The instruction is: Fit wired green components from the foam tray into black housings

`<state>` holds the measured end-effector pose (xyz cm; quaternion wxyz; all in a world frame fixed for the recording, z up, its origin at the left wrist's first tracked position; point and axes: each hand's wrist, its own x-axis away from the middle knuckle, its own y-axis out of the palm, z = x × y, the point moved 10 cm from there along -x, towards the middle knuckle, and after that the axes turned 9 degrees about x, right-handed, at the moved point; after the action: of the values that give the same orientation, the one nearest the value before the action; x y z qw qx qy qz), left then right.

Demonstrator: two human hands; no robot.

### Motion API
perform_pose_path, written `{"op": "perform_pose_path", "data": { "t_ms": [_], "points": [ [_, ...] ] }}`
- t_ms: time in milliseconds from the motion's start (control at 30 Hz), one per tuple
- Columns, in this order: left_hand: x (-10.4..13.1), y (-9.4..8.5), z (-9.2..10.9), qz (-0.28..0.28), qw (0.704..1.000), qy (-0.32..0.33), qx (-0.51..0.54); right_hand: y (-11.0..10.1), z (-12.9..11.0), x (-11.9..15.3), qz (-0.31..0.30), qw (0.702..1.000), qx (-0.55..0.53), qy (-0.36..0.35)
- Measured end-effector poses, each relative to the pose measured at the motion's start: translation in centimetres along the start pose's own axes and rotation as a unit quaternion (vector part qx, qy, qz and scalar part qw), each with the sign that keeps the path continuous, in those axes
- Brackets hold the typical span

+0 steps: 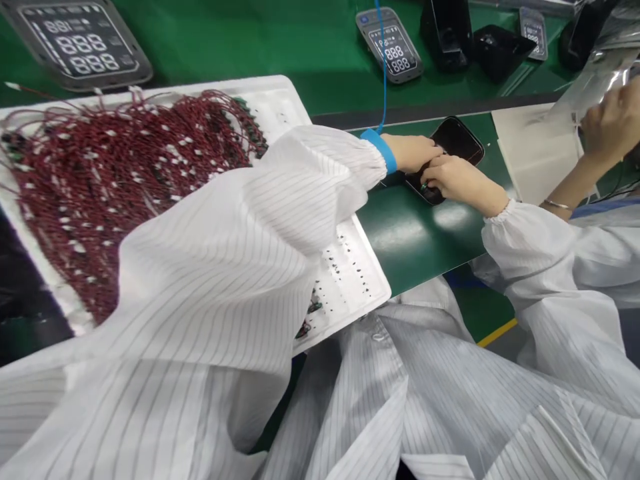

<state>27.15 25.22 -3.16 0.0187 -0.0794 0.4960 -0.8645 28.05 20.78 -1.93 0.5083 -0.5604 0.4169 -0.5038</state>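
Note:
A black housing [456, 139] with a rounded rim lies on the green work surface under both hands. My left hand [411, 153], with a blue strap [379, 151] round its wrist, reaches over it from the left, fingers closed and their tips partly hidden. Beside it, my right hand [461, 179] pinches a small green part [425, 187] low inside the housing. White striped sleeves cover both arms. Left of them is a white foam tray [367, 257] heaped with dark red wires [95, 180] with white connectors.
Display units [81, 43] [391, 47] and black housings [447, 33] stand on the raised green shelf. At the right, another person's hand [611, 123] holds clear plastic above white sheets [530, 150]. A blue cord [384, 73] rises from the strap.

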Motion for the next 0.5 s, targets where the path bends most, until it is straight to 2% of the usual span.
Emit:
{"op": "perform_pose_path", "data": {
  "t_ms": [67, 167, 267, 400, 500],
  "points": [
    [-0.1, 0.1, -0.1, 0.005, 1.0, 0.007, -0.014, -0.3, 0.1, 0.5, -0.004, 1.0, 0.005, -0.013],
    [-0.4, 0.3, -0.3, 0.013, 1.0, 0.013, -0.016, -0.4, 0.7, 0.7, 0.01, 1.0, -0.011, 0.016],
    [-0.6, 0.3, -0.5, 0.012, 1.0, 0.005, -0.008, 0.1, 0.7, 0.3, 0.015, 0.999, -0.023, 0.043],
    [-0.4, 0.2, -0.5, 0.01, 1.0, -0.005, -0.022, 1.2, 0.9, -0.5, 0.017, 0.995, 0.025, 0.096],
    [-0.3, 0.1, -0.5, 0.013, 1.0, -0.007, -0.025, 1.9, 0.9, -0.7, 0.033, 0.993, 0.043, 0.102]
  ]
}}
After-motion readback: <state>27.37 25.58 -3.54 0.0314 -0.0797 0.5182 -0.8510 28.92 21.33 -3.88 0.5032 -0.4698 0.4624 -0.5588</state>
